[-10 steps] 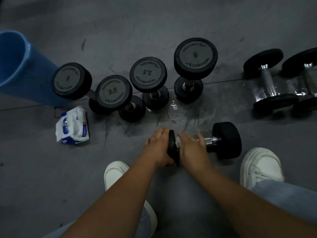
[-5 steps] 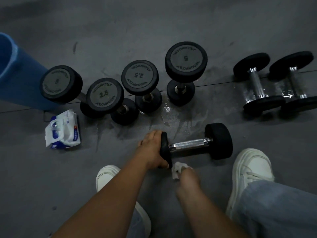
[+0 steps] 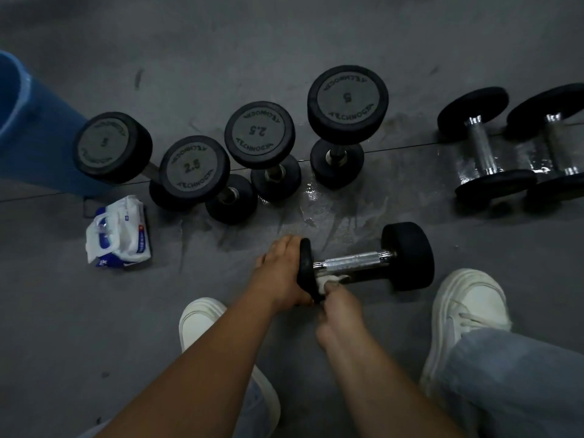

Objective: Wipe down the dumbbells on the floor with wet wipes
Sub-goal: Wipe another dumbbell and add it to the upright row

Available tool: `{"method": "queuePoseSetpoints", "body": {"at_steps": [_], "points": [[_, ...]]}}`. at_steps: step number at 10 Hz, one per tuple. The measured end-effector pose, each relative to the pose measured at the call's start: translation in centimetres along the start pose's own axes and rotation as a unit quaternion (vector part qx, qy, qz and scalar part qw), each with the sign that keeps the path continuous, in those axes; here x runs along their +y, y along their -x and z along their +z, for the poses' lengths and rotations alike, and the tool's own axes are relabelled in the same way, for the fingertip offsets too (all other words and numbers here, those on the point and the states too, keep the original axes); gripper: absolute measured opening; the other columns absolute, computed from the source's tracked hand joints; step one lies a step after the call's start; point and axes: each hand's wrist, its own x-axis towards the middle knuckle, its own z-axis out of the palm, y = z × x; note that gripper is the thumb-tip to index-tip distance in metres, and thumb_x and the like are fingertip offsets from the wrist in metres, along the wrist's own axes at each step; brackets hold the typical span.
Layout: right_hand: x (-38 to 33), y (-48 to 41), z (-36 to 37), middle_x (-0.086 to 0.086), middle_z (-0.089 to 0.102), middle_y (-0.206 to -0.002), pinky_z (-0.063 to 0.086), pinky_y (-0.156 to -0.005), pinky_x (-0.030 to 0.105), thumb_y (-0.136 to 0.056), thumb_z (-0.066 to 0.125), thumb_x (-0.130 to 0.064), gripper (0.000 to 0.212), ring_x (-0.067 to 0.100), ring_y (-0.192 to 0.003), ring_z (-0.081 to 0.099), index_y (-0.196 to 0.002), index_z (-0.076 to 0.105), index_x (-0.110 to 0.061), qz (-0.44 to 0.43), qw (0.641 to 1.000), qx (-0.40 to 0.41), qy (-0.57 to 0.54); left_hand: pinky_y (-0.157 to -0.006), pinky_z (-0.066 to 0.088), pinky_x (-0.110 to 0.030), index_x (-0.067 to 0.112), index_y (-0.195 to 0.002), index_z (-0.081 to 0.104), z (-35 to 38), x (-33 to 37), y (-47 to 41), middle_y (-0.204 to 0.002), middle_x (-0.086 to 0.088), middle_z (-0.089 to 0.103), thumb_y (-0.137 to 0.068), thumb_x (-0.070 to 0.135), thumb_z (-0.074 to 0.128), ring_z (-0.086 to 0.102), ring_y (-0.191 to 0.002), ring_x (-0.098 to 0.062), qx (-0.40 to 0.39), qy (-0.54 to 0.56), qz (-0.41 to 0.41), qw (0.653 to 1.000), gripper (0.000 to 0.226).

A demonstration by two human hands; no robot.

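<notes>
A small black dumbbell [image 3: 404, 256] with a chrome handle lies on its side on the grey floor in front of me. My left hand [image 3: 281, 273] grips its near-left weight head. My right hand [image 3: 339, 303], blurred, pinches a white wet wipe [image 3: 328, 281] against the inner lower face of that head, just under the handle. Several black dumbbells marked 2.5 and 5 [image 3: 259, 134] stand on end behind. Two more dumbbells [image 3: 483, 147] lie at the far right. A pack of wet wipes [image 3: 121, 232] lies on the floor at the left.
A blue bin [image 3: 28, 121] stands at the far left behind the wipes pack. My two white shoes [image 3: 471, 305] flank the dumbbell, with my jeans leg at the lower right. Wet streaks mark the floor [image 3: 331, 213] between the rows.
My right hand came off the handle, dropped below the dumbbell with the wipe, and now is back up at the inner face of the left head. The left hand kept its grip.
</notes>
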Motion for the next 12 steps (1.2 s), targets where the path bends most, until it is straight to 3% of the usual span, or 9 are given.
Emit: {"method": "queuePoseSetpoints", "body": {"at_steps": [1,2,4,5,7,8,9,10,12], "points": [[-1.8,0.8,-0.6,0.022,0.058,-0.123,0.044,-0.058,0.028,-0.100,0.040,-0.007,0.032,0.031,-0.107,0.060,-0.125,0.053,0.008,-0.044,0.989,-0.006,0.143,-0.113,0.028,-0.039,0.024,-0.149,0.021,0.0,0.1,0.1,-0.153,0.002,0.024,-0.053,0.037,0.087,0.030,-0.140,-0.021,-0.001,0.001,-0.011,1.000,0.117],[-3.0,0.9,-0.6,0.012,0.067,-0.088,0.045,-0.072,0.032,-0.096,0.054,-0.018,0.020,0.023,-0.088,0.062,-0.093,0.068,-0.005,-0.252,0.890,-0.010,0.381,-0.112,0.031,-0.041,0.025,-0.148,0.021,0.2,-0.1,0.0,-0.152,0.002,0.026,-0.051,0.039,0.087,0.031,-0.140,-0.021,0.001,0.004,-0.012,1.000,0.118],[-1.3,-1.4,-2.4,-0.004,0.070,-0.108,0.030,-0.103,0.041,-0.076,0.052,-0.018,0.039,0.018,-0.115,0.060,-0.112,0.067,-0.025,-0.569,0.531,0.046,0.627,-0.113,0.027,-0.038,0.025,-0.148,0.022,0.1,0.0,0.2,-0.153,0.004,0.025,-0.056,0.041,0.086,0.031,-0.140,-0.020,0.000,0.015,-0.005,1.000,0.113],[-0.2,-1.9,-4.3,-0.007,0.071,-0.104,0.021,-0.107,0.040,-0.078,0.045,-0.021,0.040,0.010,-0.114,0.059,-0.109,0.069,-0.024,-0.572,0.513,0.029,0.640,-0.115,0.026,-0.041,0.026,-0.150,0.019,0.3,-0.1,0.1,-0.155,0.003,0.021,-0.057,0.043,0.085,0.028,-0.143,-0.020,-0.002,0.014,-0.007,1.000,0.116],[-1.0,-2.5,-3.7,-0.003,0.072,-0.102,0.025,-0.106,0.035,-0.084,0.039,-0.021,0.038,0.014,-0.108,0.063,-0.109,0.068,-0.023,-0.574,0.556,0.011,0.601,-0.115,0.027,-0.042,0.026,-0.150,0.020,0.1,-0.3,-0.2,-0.155,0.003,0.022,-0.053,0.040,0.087,0.028,-0.143,-0.021,-0.012,0.014,-0.009,1.000,0.118],[0.8,0.3,-5.0,-0.004,0.068,-0.076,0.045,-0.068,0.023,-0.089,0.052,-0.009,0.019,0.016,-0.073,0.061,-0.091,0.069,-0.017,-0.476,0.775,-0.003,0.416,-0.114,0.028,-0.038,0.027,-0.149,0.019,0.0,-0.3,-0.2,-0.155,0.003,0.021,-0.052,0.041,0.087,0.028,-0.142,-0.020,-0.007,0.007,-0.005,1.000,0.120],[1.7,-1.0,-3.4,0.008,0.063,-0.079,0.047,-0.057,0.019,-0.090,0.041,0.004,0.025,0.020,-0.071,0.056,-0.087,0.062,-0.010,-0.048,0.997,0.010,-0.064,-0.115,0.028,-0.038,0.027,-0.150,0.018,0.0,-0.3,-0.3,-0.155,0.004,0.020,-0.050,0.039,0.089,0.027,-0.142,-0.019,-0.008,-0.004,-0.012,1.000,0.124],[0.6,-3.5,-1.2,0.013,0.065,-0.080,0.046,-0.080,0.035,-0.088,0.038,-0.004,0.022,0.025,-0.076,0.056,-0.082,0.059,-0.009,0.087,0.979,-0.047,-0.180,-0.114,0.030,-0.041,0.029,-0.149,0.020,0.9,-0.4,0.1,-0.154,0.004,0.022,-0.048,0.041,0.089,0.031,-0.141,-0.022,0.007,0.005,-0.014,1.000,0.123],[0.0,-3.8,-2.0,0.011,0.067,-0.066,0.042,-0.088,0.039,-0.089,0.038,-0.009,0.026,0.026,-0.076,0.059,-0.077,0.061,-0.008,0.060,0.972,-0.139,-0.182,-0.113,0.032,-0.044,0.029,-0.148,0.022,1.2,-0.5,-0.1,-0.154,0.005,0.022,-0.045,0.041,0.088,0.033,-0.140,-0.022,0.013,0.014,-0.012,1.000,0.123]]}}
